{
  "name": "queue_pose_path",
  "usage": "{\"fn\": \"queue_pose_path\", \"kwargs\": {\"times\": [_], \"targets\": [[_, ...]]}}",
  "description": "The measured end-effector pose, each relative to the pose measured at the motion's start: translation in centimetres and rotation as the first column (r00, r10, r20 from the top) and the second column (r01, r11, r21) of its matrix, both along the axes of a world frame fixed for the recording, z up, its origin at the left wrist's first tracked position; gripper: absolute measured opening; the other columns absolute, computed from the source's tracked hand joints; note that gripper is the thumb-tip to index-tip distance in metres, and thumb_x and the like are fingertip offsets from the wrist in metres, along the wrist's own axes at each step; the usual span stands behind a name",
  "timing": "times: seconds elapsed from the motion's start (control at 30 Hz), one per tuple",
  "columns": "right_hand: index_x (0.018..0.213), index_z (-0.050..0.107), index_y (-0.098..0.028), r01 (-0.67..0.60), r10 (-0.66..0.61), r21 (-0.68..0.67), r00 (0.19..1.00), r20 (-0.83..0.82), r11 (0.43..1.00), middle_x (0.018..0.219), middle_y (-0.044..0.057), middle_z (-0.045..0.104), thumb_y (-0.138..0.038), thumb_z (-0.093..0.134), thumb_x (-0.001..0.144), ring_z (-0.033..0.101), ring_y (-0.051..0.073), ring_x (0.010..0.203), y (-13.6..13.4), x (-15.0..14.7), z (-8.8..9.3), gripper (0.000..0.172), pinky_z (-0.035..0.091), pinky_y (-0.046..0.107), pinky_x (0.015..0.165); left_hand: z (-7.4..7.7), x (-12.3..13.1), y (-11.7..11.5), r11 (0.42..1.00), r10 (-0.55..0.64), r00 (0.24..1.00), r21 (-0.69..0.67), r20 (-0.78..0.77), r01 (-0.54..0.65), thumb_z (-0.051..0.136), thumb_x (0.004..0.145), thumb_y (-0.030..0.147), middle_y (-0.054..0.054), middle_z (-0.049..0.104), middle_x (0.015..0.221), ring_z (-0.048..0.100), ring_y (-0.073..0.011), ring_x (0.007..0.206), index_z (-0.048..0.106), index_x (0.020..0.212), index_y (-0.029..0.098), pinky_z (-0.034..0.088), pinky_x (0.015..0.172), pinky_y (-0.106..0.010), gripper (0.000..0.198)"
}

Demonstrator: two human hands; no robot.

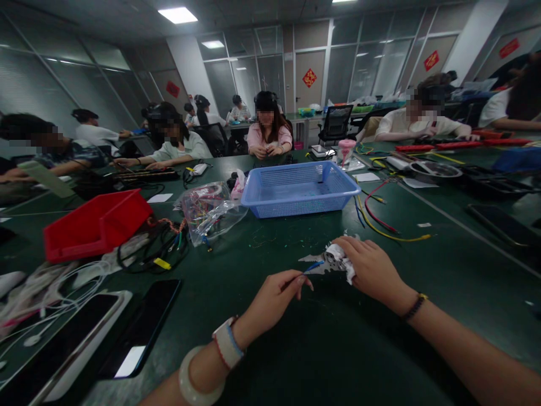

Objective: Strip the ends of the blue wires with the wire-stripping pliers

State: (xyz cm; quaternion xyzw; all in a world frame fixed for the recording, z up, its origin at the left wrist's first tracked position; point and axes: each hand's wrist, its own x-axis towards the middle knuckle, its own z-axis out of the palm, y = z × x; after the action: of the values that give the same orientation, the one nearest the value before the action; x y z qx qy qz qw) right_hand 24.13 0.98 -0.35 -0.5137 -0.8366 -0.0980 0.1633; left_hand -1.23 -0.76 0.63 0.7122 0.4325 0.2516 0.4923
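Note:
Between the fingertips of my left hand (281,290) is a thin blue wire (314,266), which points up and to the right. My right hand (372,268) is wrapped round a metal tool (323,264) whose grip is covered with crumpled white tissue (340,259). The tool's jaws face left, and the blue wire's end lies over them. Whether the wire sits between the jaws I cannot tell. Small scraps lie on the green table (262,338) just beyond the tool.
Beyond my hands stands a blue basket (300,206). Left are a clear bag of wires (207,214), a red bin (97,225) and two phones (146,321). Loose coloured wires (380,225) lie right of the basket. Several people sit around the tables.

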Motion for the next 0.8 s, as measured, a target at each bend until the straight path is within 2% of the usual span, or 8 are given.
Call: {"fn": "queue_pose_path", "kwargs": {"times": [0.13, 0.3, 0.4, 0.53, 0.8], "targets": [[0.128, 0.044, -0.015, -0.012, 0.001, -0.086, 0.992, -0.127, 0.996, 0.131, 0.014, 0.05, -0.008, 0.046, 0.073, 0.054, 0.027, 0.11, 0.2, 0.1, -0.5, 0.055, 0.046, 0.044, 0.094, 0.3, 0.1, -0.1, 1.0, -0.002, 1.0, -0.023, 0.001, 0.002, 0.042, 0.095, 0.039, 0.003, 0.052, 0.069, 0.043, -0.0102, 0.059, 0.067, 0.097, 0.018, 0.031, 0.056, -0.021, 0.033], [0.135, 0.035, -0.02, -0.059, 0.029, -0.113, 0.968, -0.249, 0.992, 0.138, 0.012, 0.041, -0.002, 0.045, 0.068, 0.044, 0.026, 0.125, 0.3, 0.1, -1.1, 0.07, 0.037, 0.047, 0.108, 0.2, 0.0, 0.0, 1.0, -0.009, 1.0, -0.009, -0.007, 0.009, 0.042, 0.095, 0.038, 0.003, 0.052, 0.069, 0.043, -0.0104, 0.06, 0.067, 0.095, 0.018, 0.031, 0.056, -0.021, 0.032], [0.139, 0.03, -0.023, -0.09, 0.051, -0.116, 0.951, -0.303, 0.989, 0.141, 0.011, 0.038, 0.0, 0.044, 0.067, 0.038, 0.026, 0.131, 0.2, 0.0, -1.2, 0.077, 0.033, 0.048, 0.11, 0.1, -0.1, 0.0, 1.0, 0.005, 1.0, 0.009, -0.016, -0.005, 0.043, 0.095, 0.039, 0.003, 0.052, 0.069, 0.044, -0.0106, 0.06, 0.067, 0.095, 0.018, 0.031, 0.057, -0.021, 0.032], [0.143, 0.026, -0.025, -0.118, 0.068, -0.141, 0.946, -0.317, 0.983, 0.144, 0.011, 0.036, 0.0, 0.043, 0.068, 0.038, 0.025, 0.132, 0.1, 0.0, -1.3, 0.08, 0.036, 0.048, 0.109, 0.2, -0.1, 0.0, 1.0, 0.009, 0.999, 0.013, -0.038, -0.009, 0.042, 0.095, 0.041, 0.003, 0.053, 0.07, 0.044, -0.0108, 0.06, 0.067, 0.095, 0.018, 0.031, 0.057, -0.022, 0.034], [0.143, 0.027, -0.023, -0.109, 0.079, -0.093, 0.957, -0.279, 0.99, 0.143, 0.012, 0.039, 0.001, 0.042, 0.066, 0.039, 0.026, 0.131, 0.2, 0.2, -1.3, 0.081, 0.037, 0.049, 0.107, 0.1, -0.2, 0.1, 0.999, 0.026, 0.998, 0.049, -0.065, -0.023, 0.041, 0.095, 0.044, 0.002, 0.054, 0.071, 0.045, -0.0113, 0.061, 0.068, 0.096, 0.019, 0.032, 0.057, -0.022, 0.036]]}}
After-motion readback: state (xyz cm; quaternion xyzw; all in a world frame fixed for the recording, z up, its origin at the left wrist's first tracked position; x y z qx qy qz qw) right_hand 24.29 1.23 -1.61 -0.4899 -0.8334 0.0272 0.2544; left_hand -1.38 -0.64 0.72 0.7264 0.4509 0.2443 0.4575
